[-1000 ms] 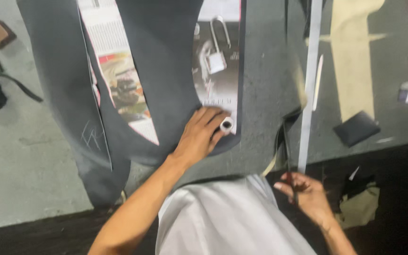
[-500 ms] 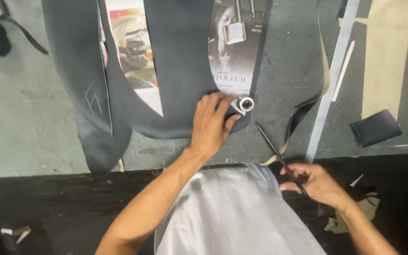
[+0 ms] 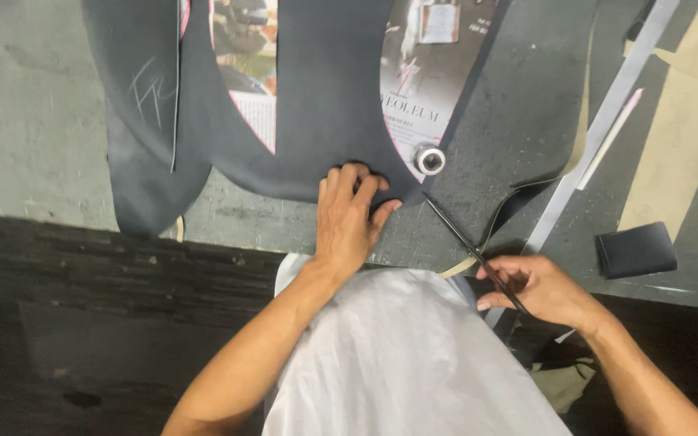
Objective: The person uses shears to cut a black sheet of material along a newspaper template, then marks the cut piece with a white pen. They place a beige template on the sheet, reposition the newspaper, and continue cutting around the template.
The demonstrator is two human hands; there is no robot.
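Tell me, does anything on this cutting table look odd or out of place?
Nothing stands out. The left hand presses flat on the dark fabric piece, the right hand holds scissors at its corner, beside a small round metal weight.

The top edge cuts off the dark fabric (image 3: 317, 121), and the scissors' (image 3: 466, 242) handles seem buried in the right hand (image 3: 539, 287).

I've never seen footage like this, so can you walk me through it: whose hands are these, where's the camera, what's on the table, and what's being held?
There is no machine: a person works with bare hands, and a camera on their head looks down, so the white garment at the bottom is their own. The left hand presses flat on a dark fabric piece spread over the grey table. The right hand holds black scissors, tips pointing toward the fabric's corner. Printed paper sheets lie under the fabric, a small round metal weight sits on it, and a long metal ruler and a folded black piece lie to the right.
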